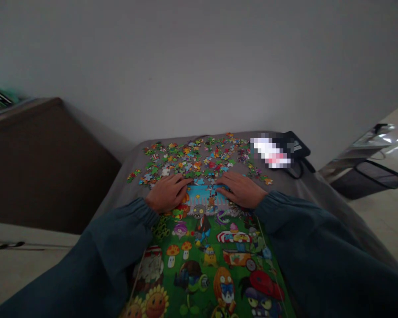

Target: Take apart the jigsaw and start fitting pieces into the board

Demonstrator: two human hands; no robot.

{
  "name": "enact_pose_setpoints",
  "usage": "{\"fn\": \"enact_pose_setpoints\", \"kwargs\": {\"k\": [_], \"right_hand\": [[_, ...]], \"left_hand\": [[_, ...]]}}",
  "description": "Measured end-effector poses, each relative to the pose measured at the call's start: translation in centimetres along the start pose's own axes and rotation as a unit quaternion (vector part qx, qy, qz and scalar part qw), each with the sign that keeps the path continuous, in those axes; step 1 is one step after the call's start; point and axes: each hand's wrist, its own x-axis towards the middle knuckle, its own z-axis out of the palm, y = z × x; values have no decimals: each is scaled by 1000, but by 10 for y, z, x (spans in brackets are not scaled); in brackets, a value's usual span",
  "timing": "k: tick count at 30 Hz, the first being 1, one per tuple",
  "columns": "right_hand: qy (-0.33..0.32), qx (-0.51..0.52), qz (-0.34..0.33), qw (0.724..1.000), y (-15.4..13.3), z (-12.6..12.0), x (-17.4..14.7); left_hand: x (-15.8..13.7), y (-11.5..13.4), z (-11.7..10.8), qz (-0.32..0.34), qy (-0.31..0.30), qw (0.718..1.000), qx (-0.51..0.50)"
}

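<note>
Nearest, the cartoon picture (pixel 200 260) lies flat between two blue-green sleeves (pixel 96 251), its bottom cut off by the lower edge of the view and its sides partly covered. At its far end, the left hand (pixel 167 192) and the right hand (pixel 242 190) rest palm down, facing each other, fingers loosely bent and parted from the thumbs; both touch the picture, hiding its far corners. Just beyond the fingertips, loose puzzle pieces (pixel 189 166) crowd the grey cloth (pixel 122 194), many too small to make out. Farther right, a pixelated patch (pixel 272 152) covers part of a dark case (pixel 298 146). A pale wall (pixel 199 66) closes off the back.
</note>
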Motion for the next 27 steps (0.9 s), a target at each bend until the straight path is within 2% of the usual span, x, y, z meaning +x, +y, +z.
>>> {"fn": "enact_pose_setpoints", "kwargs": {"k": [22, 27], "right_hand": [[-5, -5, 12, 1000, 1, 1, -1], [4, 11, 16, 1000, 1, 1, -2]], "left_hand": [[5, -3, -2, 18, 14, 999, -27], [3, -3, -11, 11, 4, 999, -46]]}}
